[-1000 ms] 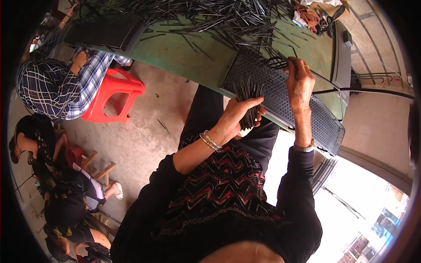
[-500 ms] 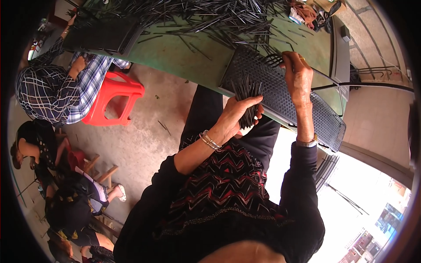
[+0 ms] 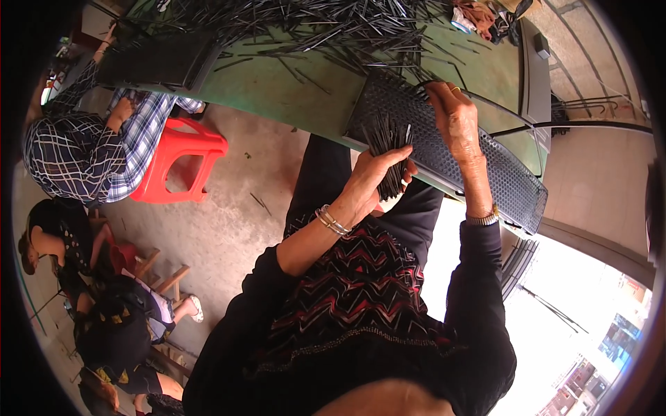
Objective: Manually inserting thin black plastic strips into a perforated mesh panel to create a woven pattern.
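My left hand (image 3: 378,177) is closed around a bundle of thin black strips (image 3: 390,156), whose ends fan out above the thumb. The bundle is in front of a black board with a honeycomb-like surface (image 3: 479,163), which lies slantwise at the near edge of the green table (image 3: 277,104). Over the board's far side, my right hand (image 3: 456,121) points downward with its fingers pinched together. Dark strips lie close to those fingertips, and what is between them is hidden. Beyond, a large heap of loose black strips (image 3: 333,28) covers the table's far side.
A dark box-like thing (image 3: 159,62) stands on the table's left, beside a person in checked clothes (image 3: 83,149). Near that person is a red plastic stool (image 3: 180,163). Other people sit at lower left. A brown cloth (image 3: 479,19) lies far right; a curved black bar (image 3: 576,126) crosses the right side.
My right hand has moved a little left along the board's far side, and the dark strips bunched at its fingertips show less. My left hand and its bundle have hardly moved.
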The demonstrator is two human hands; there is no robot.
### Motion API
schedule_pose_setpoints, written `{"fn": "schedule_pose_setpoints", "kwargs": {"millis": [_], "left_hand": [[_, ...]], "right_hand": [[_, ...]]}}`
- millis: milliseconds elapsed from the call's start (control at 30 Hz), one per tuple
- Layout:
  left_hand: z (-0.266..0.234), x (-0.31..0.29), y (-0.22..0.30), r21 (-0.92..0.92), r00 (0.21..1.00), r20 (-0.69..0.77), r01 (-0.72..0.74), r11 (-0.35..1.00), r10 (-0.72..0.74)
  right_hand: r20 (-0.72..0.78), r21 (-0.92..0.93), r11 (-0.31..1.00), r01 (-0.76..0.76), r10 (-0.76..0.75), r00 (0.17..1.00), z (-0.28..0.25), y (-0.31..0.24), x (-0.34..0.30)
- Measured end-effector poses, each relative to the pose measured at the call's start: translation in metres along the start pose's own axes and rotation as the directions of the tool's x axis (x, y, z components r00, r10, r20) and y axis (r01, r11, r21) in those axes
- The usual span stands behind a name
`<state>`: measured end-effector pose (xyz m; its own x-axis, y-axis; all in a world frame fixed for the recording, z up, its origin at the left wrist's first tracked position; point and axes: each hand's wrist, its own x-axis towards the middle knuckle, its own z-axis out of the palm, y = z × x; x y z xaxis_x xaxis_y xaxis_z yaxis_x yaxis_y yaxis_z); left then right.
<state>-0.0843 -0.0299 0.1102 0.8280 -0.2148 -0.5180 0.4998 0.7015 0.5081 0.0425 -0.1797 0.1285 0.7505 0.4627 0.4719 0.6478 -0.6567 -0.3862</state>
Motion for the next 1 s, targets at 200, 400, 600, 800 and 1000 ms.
{"fn": "schedule_pose_setpoints", "kwargs": {"millis": [200,400,600,800,1000], "left_hand": [[-0.001,0.002,-0.002,-0.002,1.000,0.005,0.003,1.000,-0.003],[0.002,-0.002,0.000,0.010,1.000,-0.010,0.013,1.000,-0.013],[-0.001,-0.002,-0.004,0.019,1.000,-0.018,0.009,1.000,-0.009],[0.001,-0.003,-0.004,0.033,0.999,-0.035,0.016,0.999,-0.015],[0.000,-0.001,-0.003,0.043,1.000,-0.005,0.012,0.999,-0.012]], "right_hand": [[-0.042,0.086,0.979,-0.185,0.189,0.981,0.001,0.007,-0.001],[-0.026,0.048,0.974,-0.223,0.224,0.974,0.002,0.007,0.001],[0.001,-0.038,0.925,-0.378,0.378,0.926,-0.001,0.000,0.004],[0.012,-0.073,0.960,-0.272,0.274,0.962,0.012,0.009,0.001],[0.011,-0.063,0.969,-0.239,0.240,0.971,0.004,0.003,-0.010]]}}
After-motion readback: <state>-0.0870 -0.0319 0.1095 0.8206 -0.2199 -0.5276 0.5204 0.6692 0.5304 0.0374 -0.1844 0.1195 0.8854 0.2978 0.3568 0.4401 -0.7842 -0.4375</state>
